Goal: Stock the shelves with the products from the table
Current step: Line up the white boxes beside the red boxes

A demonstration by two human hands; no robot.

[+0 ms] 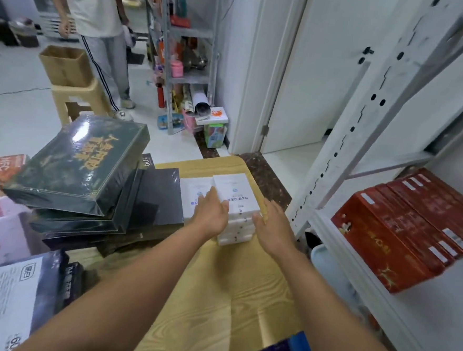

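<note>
White stack of flat boxes (pixel 234 200) is sandwiched between my hands. My left hand (pixel 212 212) lies against its left side with the fingers reaching over the top. My right hand (pixel 274 219) presses its right side, fingers fairly straight; neither hand curls round anything. The stack stands on the wood-grain table (pixel 216 297), near a dark pile (pixel 83 165). Note to self: squeeze evenly from both sides, low down, and lift level so no layer slides. Likely destination: white shelf (pixel 434 313), beside the red boxes (pixel 401 236).
</note>
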